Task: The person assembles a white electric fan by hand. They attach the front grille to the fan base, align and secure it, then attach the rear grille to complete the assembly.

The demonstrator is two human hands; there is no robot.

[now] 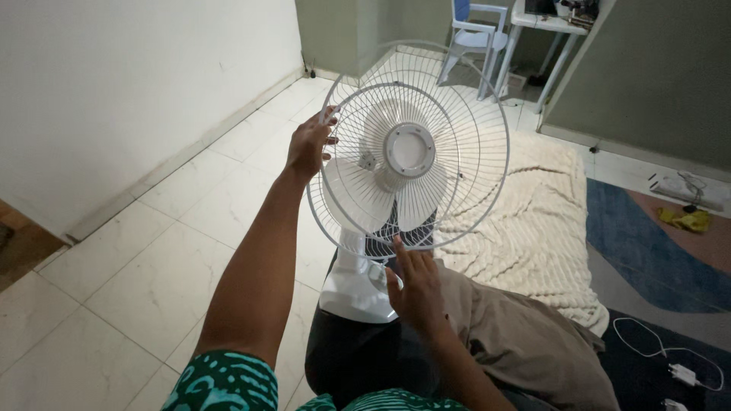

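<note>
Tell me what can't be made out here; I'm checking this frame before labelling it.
- Fan base, head view: its right part is hidden by the right hand and the grille.
- Left hand: fingers curl over the front grille rim, so their tips are hidden.
- White table and blue chair: cut off by the top edge.
- Charger on the floor: too small to identify further.

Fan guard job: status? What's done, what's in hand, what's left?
Done: the rear guard sits on the white fan, with the blades mounted behind the hub.
In hand: the left hand holds the front grille at its left rim, and the right hand touches its bottom edge.
Left: the grille sits offset from the rear guard, not yet seated.
</note>
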